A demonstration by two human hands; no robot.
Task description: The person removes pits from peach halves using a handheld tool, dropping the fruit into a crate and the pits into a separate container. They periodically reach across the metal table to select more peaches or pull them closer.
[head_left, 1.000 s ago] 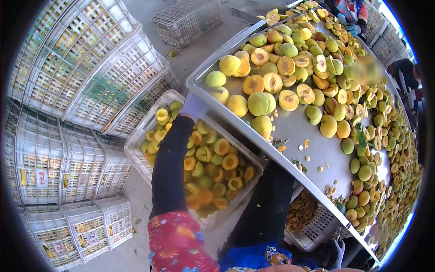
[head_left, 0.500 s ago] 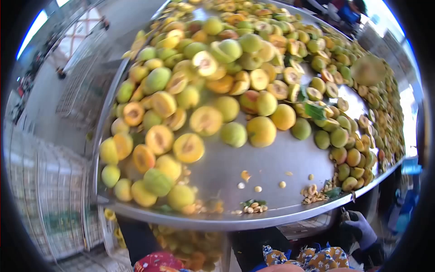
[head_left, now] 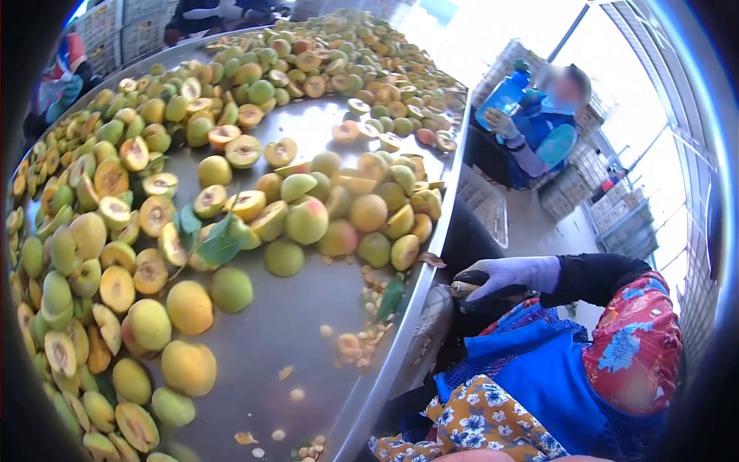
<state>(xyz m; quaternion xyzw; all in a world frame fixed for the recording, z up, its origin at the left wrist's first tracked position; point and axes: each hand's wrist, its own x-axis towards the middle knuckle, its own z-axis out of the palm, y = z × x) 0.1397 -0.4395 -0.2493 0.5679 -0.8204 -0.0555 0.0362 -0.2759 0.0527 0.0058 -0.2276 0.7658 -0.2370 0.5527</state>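
Note:
My right hand (head_left: 508,277), in a pale lilac glove with dark finger covering, is beside the table's right edge, at the end of a black cuff and red floral sleeve (head_left: 631,346). Its fingers are closed around a small tan object (head_left: 463,289), mostly hidden and too small to name. My left hand is out of view. Closest on the metal table (head_left: 254,369) are whole yellow-green apricots (head_left: 306,221) and cut halves (head_left: 243,152), some showing a brown hollow. Small pale kernels (head_left: 350,346) and a green leaf (head_left: 391,299) lie along the near edge.
A raised metal rim (head_left: 385,377) borders the table. Beyond it a co-worker (head_left: 531,138) in blue holds a blue container (head_left: 504,100). Other people are at the far and left sides. Stacked crates (head_left: 573,185) stand at right; a pale crate (head_left: 481,204) is beside the table.
My view has swung to the right, so the fruit and table have shifted left. The co-worker with the blue container and my right arm now show fully. My right hand stays closed.

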